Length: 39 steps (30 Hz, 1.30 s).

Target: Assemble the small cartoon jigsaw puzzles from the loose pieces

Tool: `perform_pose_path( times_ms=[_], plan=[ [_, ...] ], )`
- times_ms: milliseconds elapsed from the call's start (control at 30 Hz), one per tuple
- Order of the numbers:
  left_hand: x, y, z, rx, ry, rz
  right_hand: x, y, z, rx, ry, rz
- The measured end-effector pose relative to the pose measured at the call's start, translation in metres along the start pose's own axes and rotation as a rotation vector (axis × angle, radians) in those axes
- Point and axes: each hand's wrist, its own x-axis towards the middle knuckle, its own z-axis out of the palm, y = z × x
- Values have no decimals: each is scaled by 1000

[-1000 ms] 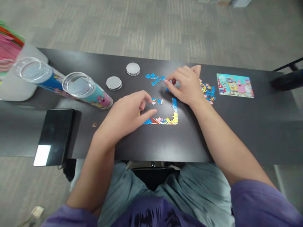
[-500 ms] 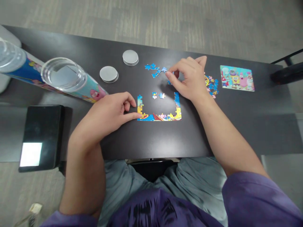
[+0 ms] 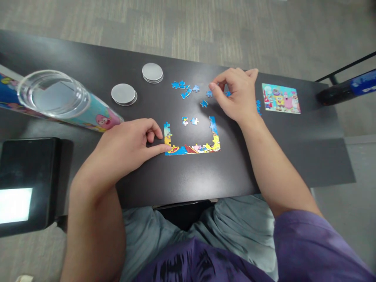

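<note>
A U-shaped strip of joined jigsaw pieces [image 3: 188, 150] lies on the dark table, its open side facing away from me. My left hand [image 3: 129, 143] rests beside it, thumb tip on its lower left corner, the other fingers loosely curled and apart from the thumb. Inside the U are two loose puzzle pieces [image 3: 194, 121]. My right hand [image 3: 235, 94] hovers over loose blue pieces [image 3: 204, 103], thumb and forefinger pinched together; whatever is between them is too hidden to make out. Several more blue pieces [image 3: 183, 88] lie to its left.
A cartoon picture card [image 3: 281, 98] lies at the right, near a dark bottle [image 3: 337, 93]. Silver round lids [image 3: 123, 94] sit in two stacks behind my left hand. Clear-topped printed tubes [image 3: 96, 113] and a black tablet-like device [image 3: 29, 172] are at the left.
My right hand has shifted right over the table, uncovering blue pieces by its fingertips and hiding more of the pile behind it. My left thumb stays on the corner. The camera view has shifted.
</note>
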Motion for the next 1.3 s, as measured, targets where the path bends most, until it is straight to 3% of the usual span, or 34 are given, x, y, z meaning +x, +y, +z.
perform_pose_path(
  times_ms=[167,333,467,600,900,1133,1300],
  plan=[
    [2,1,-2,18,-9,-4,-2,11,-1,1,39,-2],
    [-1,2,-1,-8,1,53,-9,-1,-18,70,-66,-42],
    [-3,14,5,-54,126,154,-27,-22,-32,151,-118,-34],
    [3,34,12,-24,257,115,-40,-35,-32,188,-229,-54],
    [16,63,28,170,215,18,-36,-47,-18,183,-339,-130],
    [19,55,32,159,200,24,-40,-31,-32,203,-318,-154],
    [18,59,32,199,214,15,-40,-26,-38,196,-395,-199]
  ],
)
